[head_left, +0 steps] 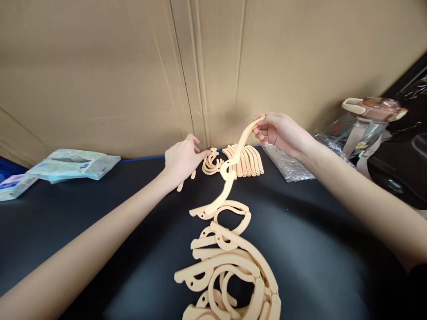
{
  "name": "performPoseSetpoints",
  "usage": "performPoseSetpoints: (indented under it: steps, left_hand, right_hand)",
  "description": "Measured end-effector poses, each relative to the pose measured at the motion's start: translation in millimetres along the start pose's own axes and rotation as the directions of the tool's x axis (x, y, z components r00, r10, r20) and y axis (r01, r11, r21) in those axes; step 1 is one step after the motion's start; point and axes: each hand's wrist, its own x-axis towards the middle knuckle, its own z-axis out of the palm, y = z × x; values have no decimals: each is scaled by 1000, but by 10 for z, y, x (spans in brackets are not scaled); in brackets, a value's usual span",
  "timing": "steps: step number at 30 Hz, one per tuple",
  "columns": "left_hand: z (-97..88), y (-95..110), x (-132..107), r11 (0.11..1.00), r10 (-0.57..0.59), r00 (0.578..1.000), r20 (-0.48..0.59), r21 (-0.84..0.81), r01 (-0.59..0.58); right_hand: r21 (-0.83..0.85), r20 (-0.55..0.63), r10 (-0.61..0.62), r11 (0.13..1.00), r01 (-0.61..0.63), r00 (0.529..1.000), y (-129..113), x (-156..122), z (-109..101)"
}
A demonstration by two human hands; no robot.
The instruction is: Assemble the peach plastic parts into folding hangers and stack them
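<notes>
My right hand pinches the upper end of a beige plastic folding hanger, which hangs at a slant with its lower end over the pile. At the back of the table my left hand has its thumb and index finger apart. Its thumb tip is at a small stack of beige hanger hooks, though I cannot tell whether it touches them. Two beige strip ends show under that hand. Right of the hooks lies a row of curved hanger arms. Several folding hangers overlap in the near middle.
A black table top meets a cardboard wall behind. Blue-white soft packs lie at left. On the right are a clear plastic bag, a brown-lidded bottle with a strap, and a black object.
</notes>
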Motion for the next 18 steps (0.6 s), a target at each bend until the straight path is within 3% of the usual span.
performPoseSetpoints:
  steps: [2, 3, 4, 6, 7, 8, 9, 11, 13, 14, 16, 18]
  left_hand:
    - [-57, 47, -59, 998, 56, 997, 50, -42, -54]
    - [-86, 68, -94, 992, 64, 988, 143, -118, -47]
    - [-114, 85, -131, 975, 70, 959, 274, -222, -7]
    - [-161, 104, -207, 893, 95, 865, 493, -426, 145]
    - [-177, 107, -246, 842, 108, 834, 542, -495, 213]
    - [-187, 108, -286, 805, 107, 834, 542, -539, 247]
    - [-190, 108, -325, 791, 90, 861, 500, -561, 243]
    - [-175, 113, -403, 792, 50, 907, 417, -570, 218]
    - [-137, 130, -477, 801, 32, 918, 396, -560, 214]
    - [-114, 143, -512, 803, 24, 914, 404, -553, 224]
    - [-65, 177, -578, 797, 9, 898, 439, -546, 259]
    - [-29, 213, -635, 779, -8, 882, 472, -550, 301]
  right_hand:
    - [12, -35, -33, 999, 33, 999, 20, 14, -1]
    - [2, -67, -62, 998, 63, 996, 35, 23, -5]
    - [-23, -99, -97, 995, 95, 990, 52, 33, -12]
    - [-139, -131, -169, 979, 151, 977, 90, 49, -30]
    - [-244, -116, -214, 953, 181, 970, 109, 49, -37]
    - [-384, -73, -265, 897, 218, 961, 127, 41, -35]
    - [-545, -1, -314, 796, 262, 949, 142, 21, -23]
    - [-817, 203, -350, 454, 355, 914, 169, -56, 48]
    - [-902, 390, -251, 92, 422, 886, 193, -173, 179]
    - [-890, 452, -198, -38, 454, 870, 206, -238, 257]
    - [-835, 543, -169, -208, 509, 822, 231, -357, 404]
    - [-801, 579, -137, -279, 530, 803, 245, -441, 501]
